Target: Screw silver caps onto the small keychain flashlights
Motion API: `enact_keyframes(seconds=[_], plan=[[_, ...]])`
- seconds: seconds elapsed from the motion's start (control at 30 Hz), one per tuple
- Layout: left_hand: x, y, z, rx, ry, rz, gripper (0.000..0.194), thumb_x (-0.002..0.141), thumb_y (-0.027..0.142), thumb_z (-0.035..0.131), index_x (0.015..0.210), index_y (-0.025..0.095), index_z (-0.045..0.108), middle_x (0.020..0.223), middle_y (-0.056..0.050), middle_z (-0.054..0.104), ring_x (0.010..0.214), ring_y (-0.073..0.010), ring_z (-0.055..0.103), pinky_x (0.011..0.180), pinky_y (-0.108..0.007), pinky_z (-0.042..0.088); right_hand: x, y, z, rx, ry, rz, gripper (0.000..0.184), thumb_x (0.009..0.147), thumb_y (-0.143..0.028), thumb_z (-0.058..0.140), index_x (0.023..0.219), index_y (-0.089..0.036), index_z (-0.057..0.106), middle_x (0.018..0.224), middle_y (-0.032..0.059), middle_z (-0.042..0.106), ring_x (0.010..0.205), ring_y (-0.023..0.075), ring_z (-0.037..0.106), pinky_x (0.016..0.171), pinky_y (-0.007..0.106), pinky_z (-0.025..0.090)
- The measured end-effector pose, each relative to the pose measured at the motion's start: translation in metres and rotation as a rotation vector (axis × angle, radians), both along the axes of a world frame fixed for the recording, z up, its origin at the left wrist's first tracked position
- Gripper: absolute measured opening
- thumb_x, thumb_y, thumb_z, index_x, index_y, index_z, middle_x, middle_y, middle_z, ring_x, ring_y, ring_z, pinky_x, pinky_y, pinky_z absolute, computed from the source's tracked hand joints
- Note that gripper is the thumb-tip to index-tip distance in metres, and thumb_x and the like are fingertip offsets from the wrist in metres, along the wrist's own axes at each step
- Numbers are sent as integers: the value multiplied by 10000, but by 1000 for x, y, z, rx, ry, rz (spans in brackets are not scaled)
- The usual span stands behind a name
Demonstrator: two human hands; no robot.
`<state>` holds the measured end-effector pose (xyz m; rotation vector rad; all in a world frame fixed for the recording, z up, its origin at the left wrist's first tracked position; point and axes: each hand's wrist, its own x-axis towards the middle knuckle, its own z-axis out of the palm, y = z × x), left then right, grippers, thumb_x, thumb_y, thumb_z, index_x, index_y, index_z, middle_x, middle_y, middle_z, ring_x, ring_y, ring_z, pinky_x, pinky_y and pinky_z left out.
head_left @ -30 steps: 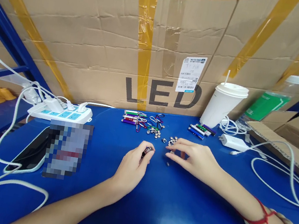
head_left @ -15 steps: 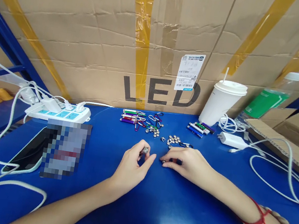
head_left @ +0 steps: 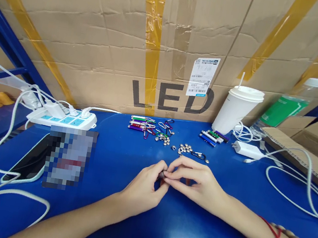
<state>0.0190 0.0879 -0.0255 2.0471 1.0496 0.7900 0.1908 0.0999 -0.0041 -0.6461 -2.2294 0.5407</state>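
My left hand (head_left: 143,187) is closed around a small dark cylindrical keychain flashlight (head_left: 162,174), its tip showing between the fingers. My right hand (head_left: 194,181) pinches at that tip with thumb and forefinger; what it holds is too small to name. Both hands meet just above the blue table (head_left: 160,227). Beyond them lie several loose silver button cells (head_left: 184,148), a black carabiner clip (head_left: 199,156), a bunch of coloured keychain flashlights (head_left: 141,124) with clips, and a second group of flashlights (head_left: 212,138) further right.
A white power strip (head_left: 62,118) with plugs stands at the left, a phone (head_left: 31,161) on a cable nearer. A lidded white cup (head_left: 237,109), green bottle (head_left: 284,106), white charger (head_left: 246,149) with cables and an open cardboard box (head_left: 308,146) are at the right. A taped LED carton (head_left: 170,44) walls the back.
My right hand left the button cells and came toward me to meet the left hand. The left hand drew the flashlight slightly nearer and down.
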Motion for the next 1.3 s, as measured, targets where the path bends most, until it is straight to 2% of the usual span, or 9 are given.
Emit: enact_keyframes(seconds=[0.13,0.27,0.33,0.4,0.53,0.73,1.03,1.2,1.3], plan=[[0,-1,1,-10,-6,61,83,778,193,415,767,131,360,672,18,435,577,-54,351,537,-173,283,5,4,3,54,-98,-54,190,798,-257,567,966,-212,642,947,30,552,730,48,534,597,151,430],[1,-1,6,-45,-31,215,122,804,242,401,778,144,333,652,26,412,567,-56,344,542,-173,297,15,14,8,228,-224,-338,211,810,-314,542,973,-220,636,957,9,573,636,37,532,555,164,409],[1,0,8,-82,-43,272,126,803,245,395,785,151,315,675,25,421,569,-58,344,539,-175,307,21,21,6,320,-376,-471,204,800,-345,544,927,-223,647,968,0,586,759,88,571,551,185,399],[1,0,8,-109,-49,297,128,804,253,391,795,156,308,688,23,424,573,-62,344,531,-178,311,26,27,3,296,-520,-514,222,785,-374,557,923,-228,651,987,-3,585,834,125,573,547,201,401],[1,0,8,-133,-52,293,127,806,255,390,802,160,305,693,20,419,587,-66,351,523,-183,309,31,34,-5,201,-647,-521,214,802,-393,531,920,-263,654,954,-8,592,869,157,565,564,230,416],[2,-2,12,-159,-160,313,132,791,203,401,790,156,277,722,23,411,600,-50,360,557,-173,334,28,32,-7,71,-637,-513,181,825,-340,509,942,-289,637,972,-43,597,905,157,570,609,264,459],[3,-9,15,-172,-168,297,131,787,202,413,821,158,295,762,20,431,639,-50,391,590,-175,358,31,33,-13,91,-577,-481,176,821,-279,514,955,-257,626,978,-29,602,907,166,578,679,303,494],[1,-8,14,-164,-210,296,129,791,197,403,823,158,284,751,30,421,625,-39,393,593,-165,361,31,34,-14,91,-516,-450,181,818,-272,521,974,-244,608,941,0,589,806,147,588,606,255,478],[-1,-9,14,-176,-193,275,124,799,212,396,828,157,289,740,35,434,603,-36,393,567,-165,349,30,37,-16,102,-438,-400,201,810,-235,527,999,-211,593,925,27,568,770,129,576,626,251,477]])
